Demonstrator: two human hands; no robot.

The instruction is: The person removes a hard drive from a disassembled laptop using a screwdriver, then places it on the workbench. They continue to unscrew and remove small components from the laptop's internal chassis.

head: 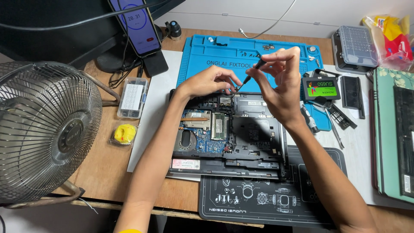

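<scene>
We see both forearms bare to the elbow, no sleeves, rings or watch. Our left hand (211, 82) and right hand (280, 80) are ungloved; a yellow band edge shows at 6 o'clock.

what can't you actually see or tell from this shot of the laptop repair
Head view only:
- Screwdriver tip and whatever it meets: hidden behind the left hand fingers.
- Any screw there: too small to make out.
- Screwdriver handle top: covered by the right hand.
- Laptop right edge: partly hidden under the right forearm.
- Fan: cut off by the left edge.
- Parts in the clear box: too small to identify.
</scene>
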